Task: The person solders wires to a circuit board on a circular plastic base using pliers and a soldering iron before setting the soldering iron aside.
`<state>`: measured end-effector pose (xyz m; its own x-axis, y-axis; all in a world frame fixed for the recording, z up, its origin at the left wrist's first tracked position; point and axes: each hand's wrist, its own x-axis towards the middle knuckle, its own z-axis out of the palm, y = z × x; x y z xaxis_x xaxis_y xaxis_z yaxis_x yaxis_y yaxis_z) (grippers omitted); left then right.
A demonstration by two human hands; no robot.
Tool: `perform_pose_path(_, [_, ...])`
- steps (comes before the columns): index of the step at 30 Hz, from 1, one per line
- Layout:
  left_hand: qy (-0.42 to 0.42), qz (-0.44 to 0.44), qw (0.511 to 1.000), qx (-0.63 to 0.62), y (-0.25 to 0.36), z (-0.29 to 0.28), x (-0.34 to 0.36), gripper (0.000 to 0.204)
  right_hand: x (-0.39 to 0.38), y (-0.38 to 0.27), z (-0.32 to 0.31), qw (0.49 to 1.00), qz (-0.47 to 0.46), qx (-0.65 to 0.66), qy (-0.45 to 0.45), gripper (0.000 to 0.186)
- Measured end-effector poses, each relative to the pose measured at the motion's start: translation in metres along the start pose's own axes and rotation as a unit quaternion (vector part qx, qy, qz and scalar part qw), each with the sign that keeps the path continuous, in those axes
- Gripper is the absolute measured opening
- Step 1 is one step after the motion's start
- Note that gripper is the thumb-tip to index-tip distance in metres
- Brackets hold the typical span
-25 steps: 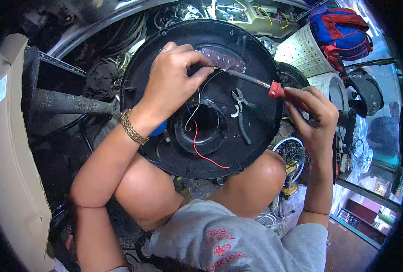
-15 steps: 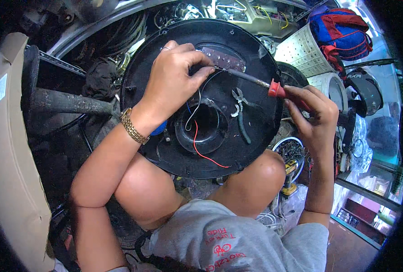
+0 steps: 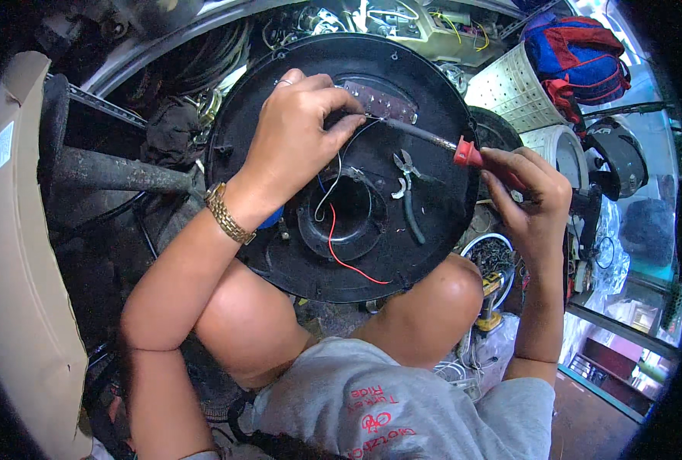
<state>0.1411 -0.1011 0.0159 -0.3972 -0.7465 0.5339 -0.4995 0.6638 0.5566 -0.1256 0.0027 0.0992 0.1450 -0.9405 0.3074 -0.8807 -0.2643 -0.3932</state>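
Observation:
My right hand grips the red handle of a soldering iron, whose barrel points left across a round black plastic housing. Its tip meets a thin wire end beside a dark circuit board. At that spot my left hand pinches a thin wire between thumb and fingertips. Part of the board lies behind my left fingers. Below, a red wire trails from the housing's central opening. Diagonal cutters with green handles lie on the housing, right of the opening.
The housing rests over my knees. A tall cardboard sheet stands at the left. To the right are a white perforated basket, a blue and red bag, a black helmet and a yellow drill. A metal post reaches in from the left.
Both hands hold almost the same pose. The housing and the soldering iron have shifted only very slightly.

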Motion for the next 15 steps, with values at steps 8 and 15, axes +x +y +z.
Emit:
perform_pose_path(8, [-0.001,0.005,1.000,0.000,0.0015,-0.0018,0.0005,0.011,-0.0009,-0.0009,0.0001,1.000,0.003,0.003,0.004,0.022])
perform_pose_path(15, [0.006,0.013,1.000,0.020,0.0001,-0.0019,0.0001,0.012,-0.0015,0.0005,0.0015,1.000,-0.002,0.003,0.008,0.021])
